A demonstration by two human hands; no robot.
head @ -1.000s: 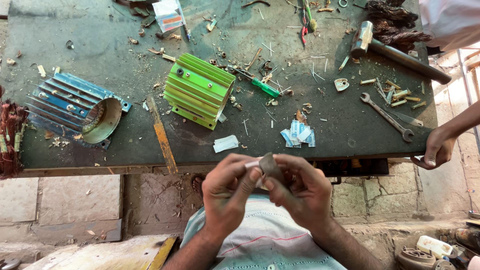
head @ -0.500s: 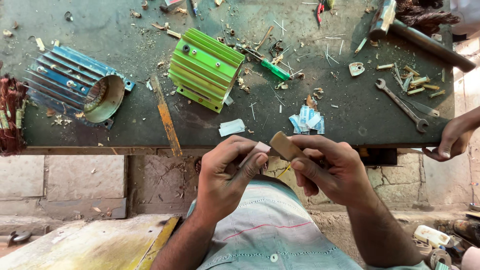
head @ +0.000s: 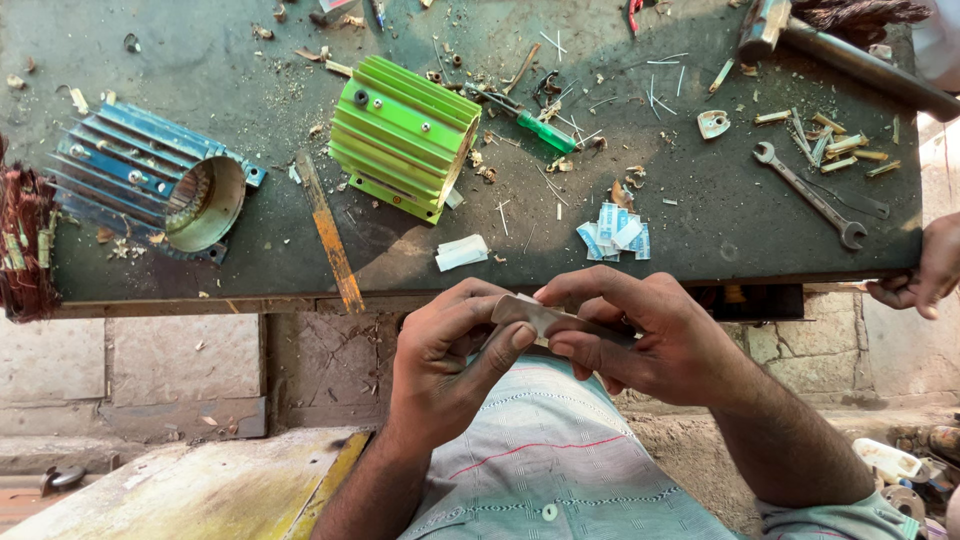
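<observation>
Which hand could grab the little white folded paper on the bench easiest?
Probably the left hand. Its fingers sit just below the white folded paper, while the right hand is farther to the side. Both hands pinch the small flat strip, so one must let go first.

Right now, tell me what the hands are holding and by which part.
Both hands pinch one small pale flat strip: the left hand grips its left end between thumb and fingers, the right hand its right part.
</observation>
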